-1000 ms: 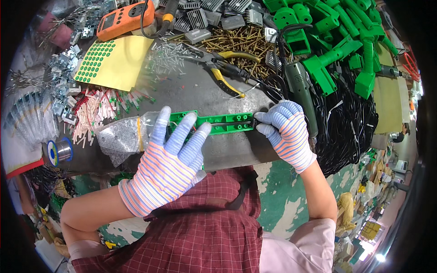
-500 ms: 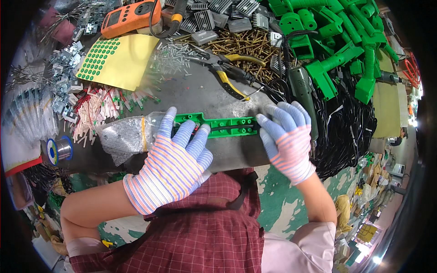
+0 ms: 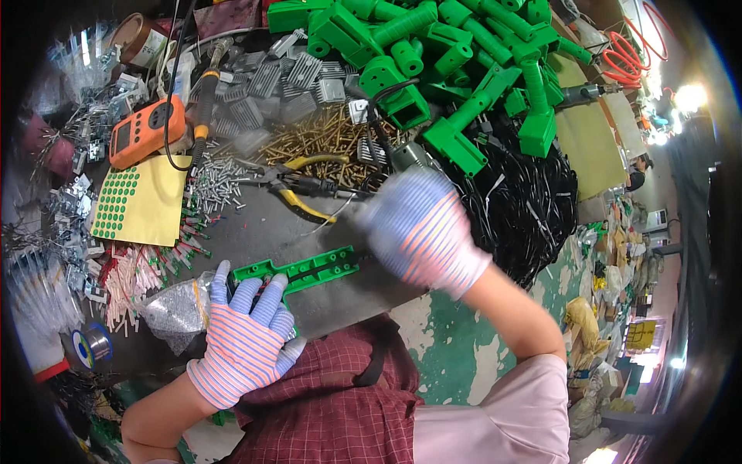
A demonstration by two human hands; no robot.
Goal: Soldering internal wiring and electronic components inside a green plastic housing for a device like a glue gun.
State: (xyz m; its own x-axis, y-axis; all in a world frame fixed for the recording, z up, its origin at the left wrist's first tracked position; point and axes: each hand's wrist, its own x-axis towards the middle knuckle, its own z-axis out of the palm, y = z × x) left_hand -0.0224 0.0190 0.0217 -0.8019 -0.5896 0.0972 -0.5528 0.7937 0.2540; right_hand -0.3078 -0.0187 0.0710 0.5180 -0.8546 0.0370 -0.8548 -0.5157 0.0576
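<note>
My left hand [image 3: 251, 340] is clamped on the left end of a long, open green plastic housing [image 3: 325, 263], which runs left-to-right along the grey table [image 3: 336, 305]. Beyond the housing's right end, my right hand [image 3: 421, 228] blurs; I can't tell its grip.

Left hand [image 3: 246, 331] palm-down, right hand [image 3: 425, 229] blurred

Your gloved hands [image 3: 246, 340] are striped blue, orange and white; your apron [image 3: 332, 387] is maroon with a pale grid. Your casing [image 3: 299, 270] is bright green, your meter [image 3: 145, 133] orange, your sheet [image 3: 158, 197] yellow with green dots.
</note>
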